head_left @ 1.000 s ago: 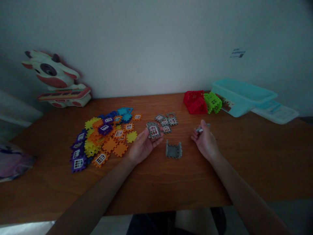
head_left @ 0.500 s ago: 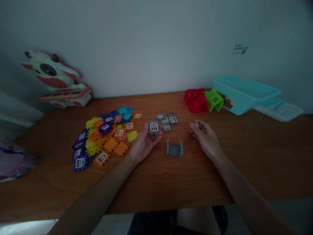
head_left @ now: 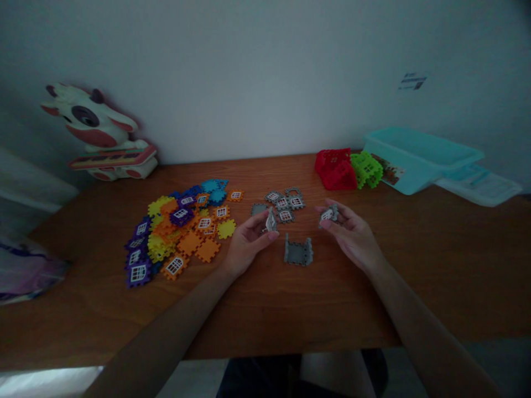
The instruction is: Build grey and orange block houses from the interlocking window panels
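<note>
Your left hand (head_left: 246,246) pinches a gray toy piece with a white window (head_left: 271,221) between the thumb and fingers, and the piece stands on its edge. Your right hand (head_left: 352,237) holds another small gray piece (head_left: 328,216), with the fingers (head_left: 338,213) curled around it. Neither hand is open. Both hands are over the wood table (head_left: 332,309).

Between your hands, at 12 o'clock, sits a gray wall shape (head_left: 297,252) with its corners standing up. Farther away at 12 o'clock lies a small pile of gray window pieces (head_left: 284,202). A flat gray piece (head_left: 259,209) lies just past your left fingers. At 10 o'clock is a big heap of colored pieces (head_left: 178,232). At 1 o'clock sit a red toy house (head_left: 335,169) and a green toy house (head_left: 367,169), near a blue box (head_left: 415,160).

Both hands are full, so picking up a new piece calls for a free hand first.
</note>
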The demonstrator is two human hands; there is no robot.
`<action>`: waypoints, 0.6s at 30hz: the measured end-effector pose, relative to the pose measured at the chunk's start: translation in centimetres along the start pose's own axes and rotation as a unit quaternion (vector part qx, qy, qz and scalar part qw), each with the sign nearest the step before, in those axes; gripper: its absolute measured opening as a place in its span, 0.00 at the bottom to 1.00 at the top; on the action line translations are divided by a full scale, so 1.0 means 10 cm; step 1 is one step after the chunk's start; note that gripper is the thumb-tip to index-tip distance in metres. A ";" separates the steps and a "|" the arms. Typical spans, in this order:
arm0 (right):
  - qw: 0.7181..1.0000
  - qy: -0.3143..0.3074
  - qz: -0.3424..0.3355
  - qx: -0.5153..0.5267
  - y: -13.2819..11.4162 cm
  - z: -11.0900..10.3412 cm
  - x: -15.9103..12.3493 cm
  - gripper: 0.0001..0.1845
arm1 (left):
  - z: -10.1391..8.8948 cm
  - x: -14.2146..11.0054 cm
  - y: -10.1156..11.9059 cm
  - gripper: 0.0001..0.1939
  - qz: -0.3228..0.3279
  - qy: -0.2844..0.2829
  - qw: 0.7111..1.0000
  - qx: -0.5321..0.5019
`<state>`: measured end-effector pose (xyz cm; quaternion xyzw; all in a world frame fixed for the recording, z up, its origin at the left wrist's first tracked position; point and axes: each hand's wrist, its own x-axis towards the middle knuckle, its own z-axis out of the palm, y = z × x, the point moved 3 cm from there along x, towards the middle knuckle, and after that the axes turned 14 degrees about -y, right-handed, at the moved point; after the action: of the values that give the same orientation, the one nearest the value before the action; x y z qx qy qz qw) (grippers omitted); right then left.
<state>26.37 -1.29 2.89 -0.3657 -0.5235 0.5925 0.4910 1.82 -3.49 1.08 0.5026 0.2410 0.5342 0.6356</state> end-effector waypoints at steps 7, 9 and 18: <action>0.989 -0.127 -0.017 -0.079 -0.16 0.06 -0.15 0.30 | 0.14 -0.06 0.09 0.26 0.054 -0.114 0.982 0.142; 0.983 -0.143 -0.043 -0.103 -0.18 0.07 -0.18 0.33 | 0.14 -0.06 0.07 0.26 0.066 -0.134 0.973 0.178; 0.949 -0.183 -0.095 -0.240 -0.12 0.06 -0.18 0.35 | 0.10 -0.05 0.02 0.28 0.101 -0.140 0.944 0.280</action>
<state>26.52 -3.21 4.07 -0.3068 -0.7633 0.4570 0.3382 2.46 -4.37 1.52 0.7520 0.2375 0.4307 0.4389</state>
